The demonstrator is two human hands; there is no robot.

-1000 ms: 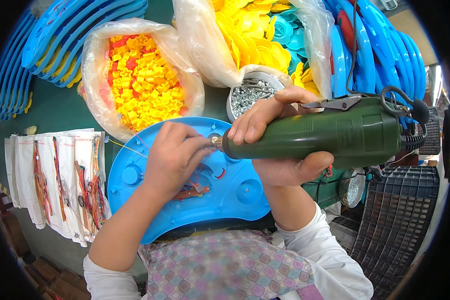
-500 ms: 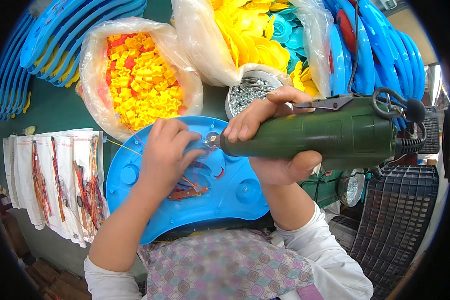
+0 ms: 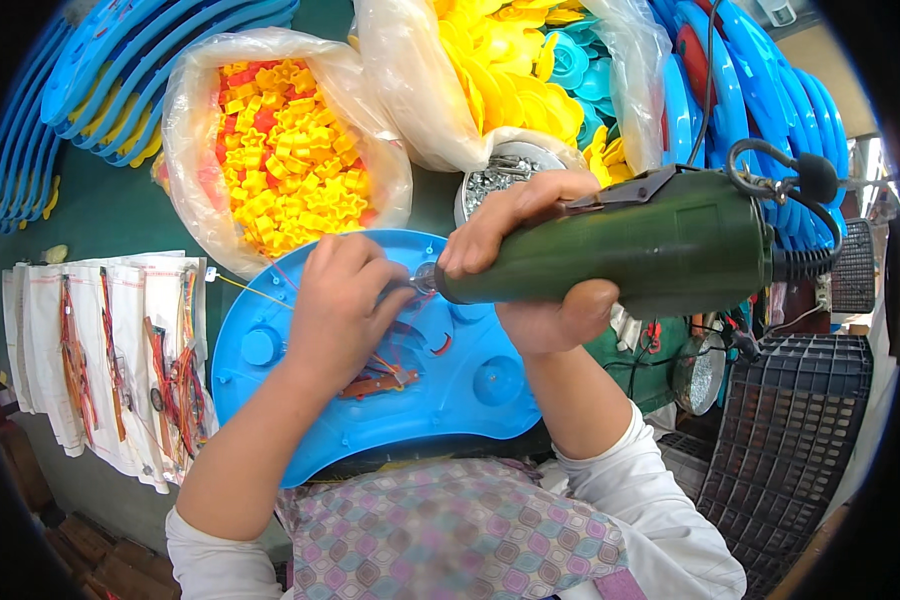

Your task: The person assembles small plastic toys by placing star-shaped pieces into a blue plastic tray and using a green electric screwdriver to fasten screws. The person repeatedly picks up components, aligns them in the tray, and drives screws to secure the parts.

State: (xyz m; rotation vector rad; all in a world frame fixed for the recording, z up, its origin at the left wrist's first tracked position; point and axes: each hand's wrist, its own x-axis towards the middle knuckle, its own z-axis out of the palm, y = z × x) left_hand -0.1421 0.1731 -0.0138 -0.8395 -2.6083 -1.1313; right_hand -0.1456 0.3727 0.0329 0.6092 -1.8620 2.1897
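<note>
Nearest the body, above a patterned apron [image 3: 440, 530], a blue plastic panel [image 3: 470, 400] lies flat across the lap edge of the green tabletop [image 3: 100, 220], its moulded inner face up, with thin red and orange wires [image 3: 380, 375] running over it. On the panel, the left hand [image 3: 340, 300] is curled, its fingertips bunched and pressed down at the fastening point; whether they pinch a screw cannot be told, as the fingers hide it. The right hand [image 3: 530, 260] is wrapped tight around a green electric screwdriver [image 3: 630, 250], held nearly level, its metal tip meeting the left fingertips. For sound work, in my judgement, the tip should sit square in the screw head before the tool is run, the left fingers should steady the part yet stay clear of the turning bit, and the wires should be kept out from under the fastener so none is nipped. Left of the panel lie white sheets [image 3: 100, 360] carrying wire bundles. Beyond the hands stands a round tin of screws [image 3: 495, 175], close at reach. Farther back sit a clear bag of yellow and orange star pieces [image 3: 280, 140], a bag of larger yellow parts [image 3: 500, 70], and stacks of blue panels [image 3: 100, 80].
</note>
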